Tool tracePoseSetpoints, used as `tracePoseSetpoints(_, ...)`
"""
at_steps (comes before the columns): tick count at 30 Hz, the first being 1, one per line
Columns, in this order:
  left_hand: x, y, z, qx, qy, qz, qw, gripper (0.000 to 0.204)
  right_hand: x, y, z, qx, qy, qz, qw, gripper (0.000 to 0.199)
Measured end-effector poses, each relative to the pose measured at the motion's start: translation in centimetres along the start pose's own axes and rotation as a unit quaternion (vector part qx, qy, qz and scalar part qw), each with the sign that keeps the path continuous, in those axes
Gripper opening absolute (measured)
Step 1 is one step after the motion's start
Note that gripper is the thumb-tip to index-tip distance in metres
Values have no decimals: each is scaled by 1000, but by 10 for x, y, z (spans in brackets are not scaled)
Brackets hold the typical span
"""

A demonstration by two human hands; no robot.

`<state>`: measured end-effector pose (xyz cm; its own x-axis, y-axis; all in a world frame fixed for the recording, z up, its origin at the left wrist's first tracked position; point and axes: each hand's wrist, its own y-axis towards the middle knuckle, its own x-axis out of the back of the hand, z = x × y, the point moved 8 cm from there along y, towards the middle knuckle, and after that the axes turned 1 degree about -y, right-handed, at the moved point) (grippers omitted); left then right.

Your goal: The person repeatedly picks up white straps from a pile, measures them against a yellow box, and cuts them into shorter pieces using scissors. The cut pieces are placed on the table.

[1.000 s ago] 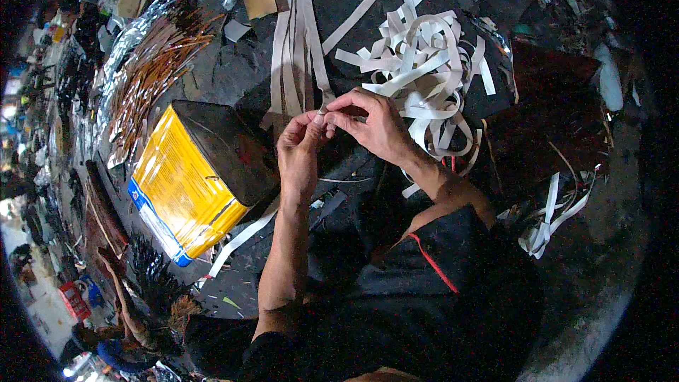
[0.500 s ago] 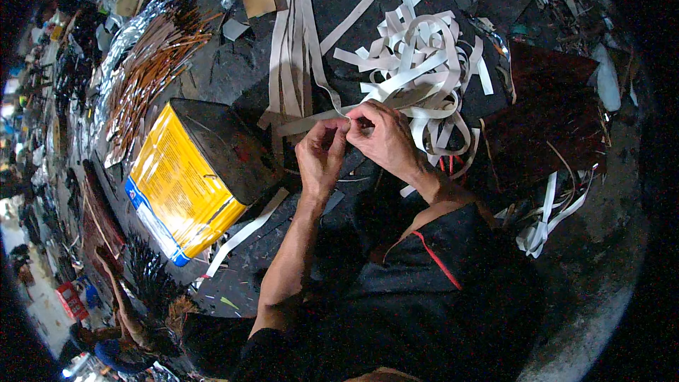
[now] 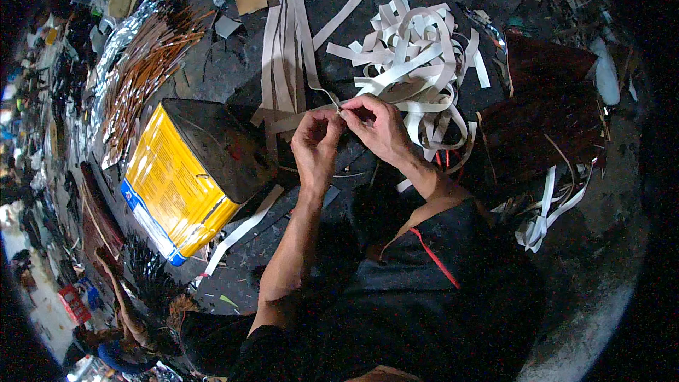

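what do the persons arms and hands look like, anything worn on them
Both forearms are bare, with no gloves, watch or rings that I can make out on the left hand or right hand. A dark garment with a thin red stripe shows lower down.

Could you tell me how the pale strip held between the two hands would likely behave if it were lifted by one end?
The pale strip looks thin and flat, so it would probably droop. The tangled pile of strips curls loosely, suggesting light, floppy material. Both hands' fingers pinch it, so it may need little grip.
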<state>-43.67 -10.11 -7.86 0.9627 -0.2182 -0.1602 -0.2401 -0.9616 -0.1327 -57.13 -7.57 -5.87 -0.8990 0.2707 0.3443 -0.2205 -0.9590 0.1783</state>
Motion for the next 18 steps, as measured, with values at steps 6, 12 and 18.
tracePoseSetpoints(6, 0, -6, -5, 12, 135, 58, 989, 8, -5, -5, 11, 49, -159, 23, 986, 10)
tracePoseSetpoints(12, -5, -2, 40, 44, 60, 169, 983, 14, -3, -20, 11, 95, -233, 37, 967, 13)
tracePoseSetpoints(18, -2, -3, 63, 60, 26, 125, 990, 9, -14, -28, 4, 112, -268, 47, 956, 22)
